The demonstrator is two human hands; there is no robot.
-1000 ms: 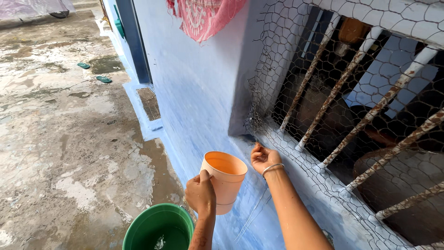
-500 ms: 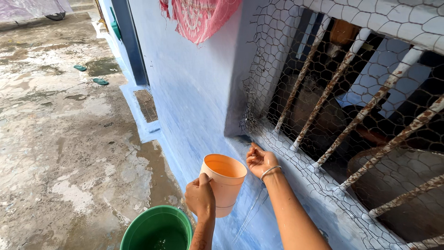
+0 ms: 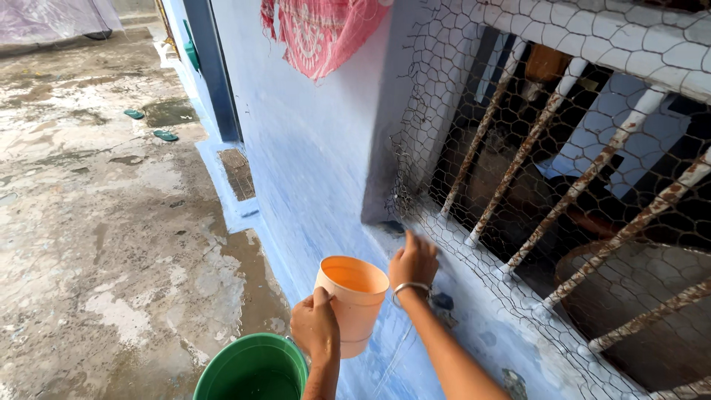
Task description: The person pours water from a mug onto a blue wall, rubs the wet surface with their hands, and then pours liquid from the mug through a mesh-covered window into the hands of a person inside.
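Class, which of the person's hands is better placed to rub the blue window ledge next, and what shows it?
Probably the right hand: it is empty and already at the blue ledge below the wire mesh. The left hand is gripping the orange mug above the green bucket.

The left hand (image 3: 317, 327) grips an orange mug (image 3: 350, 301) by its side, held upright above a green bucket (image 3: 252, 369). The right hand (image 3: 413, 263) rests flat on the blue window ledge (image 3: 474, 326) — just beside the wire mesh (image 3: 474, 244) and rusty bars (image 3: 592, 178).
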